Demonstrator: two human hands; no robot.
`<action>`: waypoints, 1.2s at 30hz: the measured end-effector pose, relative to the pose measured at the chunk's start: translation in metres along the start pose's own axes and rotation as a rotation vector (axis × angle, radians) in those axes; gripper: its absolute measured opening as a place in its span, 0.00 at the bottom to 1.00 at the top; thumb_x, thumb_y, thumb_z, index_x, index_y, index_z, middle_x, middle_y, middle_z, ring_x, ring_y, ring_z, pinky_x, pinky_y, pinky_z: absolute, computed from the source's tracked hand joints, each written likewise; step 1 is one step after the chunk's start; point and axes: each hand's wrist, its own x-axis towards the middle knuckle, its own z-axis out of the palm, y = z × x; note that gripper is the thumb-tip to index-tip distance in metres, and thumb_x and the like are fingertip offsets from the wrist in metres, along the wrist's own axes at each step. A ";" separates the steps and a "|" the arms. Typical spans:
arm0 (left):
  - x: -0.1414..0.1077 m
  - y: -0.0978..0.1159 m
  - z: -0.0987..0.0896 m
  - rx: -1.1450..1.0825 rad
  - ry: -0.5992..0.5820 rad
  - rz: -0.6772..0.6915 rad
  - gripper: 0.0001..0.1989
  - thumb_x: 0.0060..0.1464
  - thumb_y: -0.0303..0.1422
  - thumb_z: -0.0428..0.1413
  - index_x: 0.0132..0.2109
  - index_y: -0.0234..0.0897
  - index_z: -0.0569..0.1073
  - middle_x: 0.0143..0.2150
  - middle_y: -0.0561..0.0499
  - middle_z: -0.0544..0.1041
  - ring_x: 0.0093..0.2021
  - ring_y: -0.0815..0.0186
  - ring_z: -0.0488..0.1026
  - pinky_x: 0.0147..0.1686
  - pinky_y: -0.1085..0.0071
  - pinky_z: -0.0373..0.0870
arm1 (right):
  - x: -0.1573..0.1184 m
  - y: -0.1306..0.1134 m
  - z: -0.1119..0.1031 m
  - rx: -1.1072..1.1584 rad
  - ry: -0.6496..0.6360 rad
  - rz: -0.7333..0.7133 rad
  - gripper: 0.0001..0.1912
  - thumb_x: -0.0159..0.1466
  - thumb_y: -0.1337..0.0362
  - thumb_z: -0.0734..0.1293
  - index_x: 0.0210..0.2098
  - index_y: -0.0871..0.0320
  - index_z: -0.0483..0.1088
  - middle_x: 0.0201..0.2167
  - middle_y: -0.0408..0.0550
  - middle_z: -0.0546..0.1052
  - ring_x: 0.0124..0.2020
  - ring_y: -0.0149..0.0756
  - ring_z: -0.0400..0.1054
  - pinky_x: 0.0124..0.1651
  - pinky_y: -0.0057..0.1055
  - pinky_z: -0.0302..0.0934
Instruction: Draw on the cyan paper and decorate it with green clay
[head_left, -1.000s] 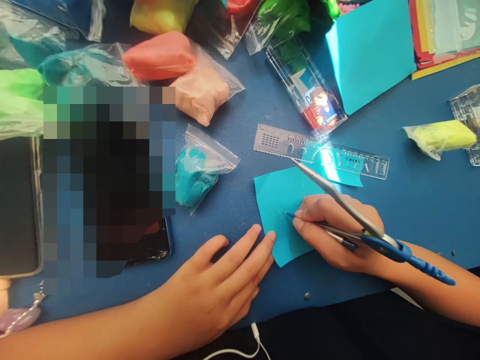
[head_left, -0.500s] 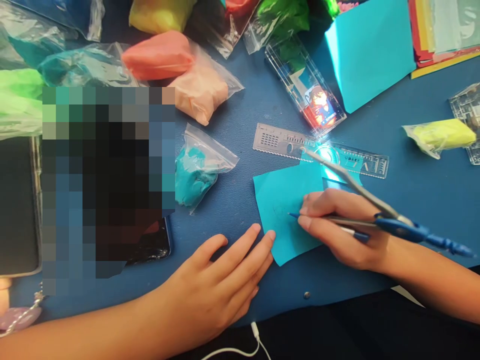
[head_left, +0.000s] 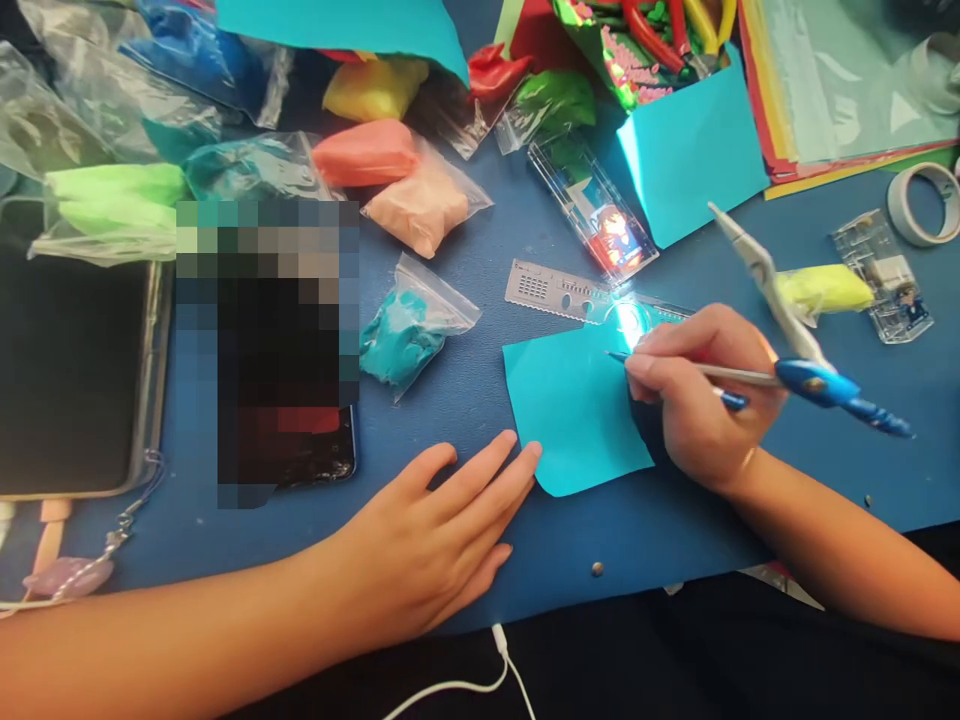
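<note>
A teal sheet of paper (head_left: 574, 410) lies on the blue table in front of me. My left hand (head_left: 450, 520) rests flat with fingers spread, its fingertips at the sheet's left edge. Over the sheet's right side, my right hand (head_left: 705, 400) pinches one leg of a blue and silver compass (head_left: 817, 382); the blue tip points at the upper part of the paper. The compass's other leg sticks up and away. A clear stencil ruler (head_left: 547, 288) lies behind the sheet, its right part hidden by glare and my right hand.
Bags of colored clay (head_left: 405, 330) lie at the left and back. A clear case (head_left: 592, 210), a folded teal paper (head_left: 694, 150), a tape roll (head_left: 924, 204) and a paper stack (head_left: 862, 90) sit farther back. A tablet (head_left: 75, 370) and a partly blurred device are at left.
My right hand has moved up and slightly right with the compass, whose free leg now swings farther right. The view has shifted, showing more of the table's back and right. My left hand stays put.
</note>
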 end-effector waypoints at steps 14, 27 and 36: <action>0.003 0.000 0.003 -0.001 0.055 0.026 0.20 0.70 0.37 0.41 0.60 0.38 0.70 0.65 0.50 0.69 0.64 0.60 0.61 0.54 0.62 0.59 | -0.012 -0.012 0.007 -0.310 -0.403 -0.219 0.11 0.63 0.75 0.64 0.30 0.55 0.60 0.22 0.39 0.68 0.22 0.27 0.62 0.27 0.24 0.61; 0.003 -0.002 0.001 -0.059 0.058 0.035 0.19 0.70 0.36 0.43 0.60 0.39 0.71 0.64 0.51 0.70 0.63 0.61 0.63 0.53 0.63 0.59 | -0.014 -0.013 0.006 -0.339 -0.392 -0.217 0.10 0.63 0.75 0.65 0.32 0.54 0.61 0.24 0.40 0.69 0.24 0.28 0.65 0.29 0.24 0.63; 0.003 -0.001 0.002 -0.065 0.056 0.027 0.19 0.70 0.35 0.42 0.60 0.39 0.71 0.64 0.51 0.70 0.64 0.61 0.62 0.53 0.63 0.58 | -0.012 -0.013 0.008 -0.330 -0.440 -0.249 0.11 0.64 0.74 0.65 0.32 0.54 0.60 0.22 0.39 0.69 0.22 0.28 0.65 0.27 0.24 0.61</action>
